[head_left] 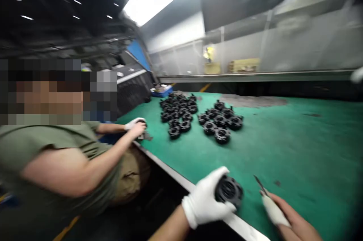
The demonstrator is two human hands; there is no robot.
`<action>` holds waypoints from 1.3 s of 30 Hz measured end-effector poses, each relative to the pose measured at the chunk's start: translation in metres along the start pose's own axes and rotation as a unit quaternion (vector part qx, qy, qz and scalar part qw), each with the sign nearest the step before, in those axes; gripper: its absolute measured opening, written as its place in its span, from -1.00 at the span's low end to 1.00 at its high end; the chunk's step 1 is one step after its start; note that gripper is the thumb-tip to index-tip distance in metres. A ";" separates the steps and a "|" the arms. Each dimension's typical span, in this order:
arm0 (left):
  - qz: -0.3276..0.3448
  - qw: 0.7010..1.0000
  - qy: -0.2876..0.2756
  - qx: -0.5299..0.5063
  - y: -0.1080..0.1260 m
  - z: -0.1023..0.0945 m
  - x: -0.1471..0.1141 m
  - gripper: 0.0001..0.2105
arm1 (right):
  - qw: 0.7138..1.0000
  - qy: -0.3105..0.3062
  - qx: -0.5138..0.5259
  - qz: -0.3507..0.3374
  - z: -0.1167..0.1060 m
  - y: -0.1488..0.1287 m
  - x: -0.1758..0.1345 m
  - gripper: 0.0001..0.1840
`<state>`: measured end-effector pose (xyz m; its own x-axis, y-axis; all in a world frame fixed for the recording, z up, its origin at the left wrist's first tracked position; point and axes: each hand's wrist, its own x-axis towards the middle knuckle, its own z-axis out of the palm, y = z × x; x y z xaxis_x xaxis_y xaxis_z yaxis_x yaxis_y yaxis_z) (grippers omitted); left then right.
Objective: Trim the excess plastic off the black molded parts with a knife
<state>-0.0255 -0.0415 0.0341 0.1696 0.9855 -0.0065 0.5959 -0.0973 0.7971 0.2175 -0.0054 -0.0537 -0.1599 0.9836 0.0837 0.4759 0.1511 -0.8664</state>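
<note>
My left hand [208, 199], in a white glove, grips a round black part [229, 192] with a ringed centre and a notched rim, at the table's front edge. To the right, my bare right hand [295, 214] is closed on a knife [260, 183] with a thin dark blade pointing up and left, apart from the black part. Something pale lies along the thumb side; whether it is the handle or a thumb cover I cannot tell. Farther back are two groups of similar black parts, a larger one [178, 110] and a smaller one [220, 120].
On my left sits a co-worker in a green shirt [65, 157], with gloved and bare hands [137, 127] at the table edge. The green tabletop [283, 139] has grey debris [252, 101] along its back. A blue tray [161, 91] stands at the far left, below a shelf [255, 74].
</note>
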 end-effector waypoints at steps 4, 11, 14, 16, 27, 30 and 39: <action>0.011 1.000 -0.004 -0.003 -0.018 -0.001 0.031 -0.29 | 0.997 -0.053 0.021 0.054 -0.030 0.019 -0.022 -0.56; -0.031 0.984 0.155 -0.082 -0.038 0.003 0.018 -0.30 | 0.997 -0.056 0.036 0.050 -0.026 0.001 -0.014 -0.53; -0.049 0.986 0.151 -0.045 -0.028 0.027 0.016 -0.04 | 0.995 -0.092 0.026 0.038 -0.034 -0.002 -0.014 -0.52; -0.057 0.987 0.148 -0.002 -0.020 0.040 0.021 0.00 | 0.993 -0.116 0.001 0.023 -0.040 -0.005 -0.012 -0.51; 0.006 1.000 0.028 -0.008 -0.027 0.017 0.015 -0.07 | 0.952 -0.234 -0.184 -0.068 -0.067 -0.020 0.002 -0.44; -0.008 0.999 0.026 -0.025 -0.034 0.014 0.009 -0.02 | 0.936 -0.267 -0.217 -0.071 -0.061 -0.033 0.002 -0.48; 0.020 0.998 0.058 -0.008 -0.049 0.025 0.009 -0.11 | 0.886 -0.298 -0.339 -0.106 -0.048 -0.052 0.018 -0.41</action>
<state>-0.0336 -0.0316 -0.0202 0.1004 0.9905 0.0939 0.5778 -0.1349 0.8050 0.2316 0.0087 0.0167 -0.6399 0.7297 -0.2408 0.7585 0.5497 -0.3500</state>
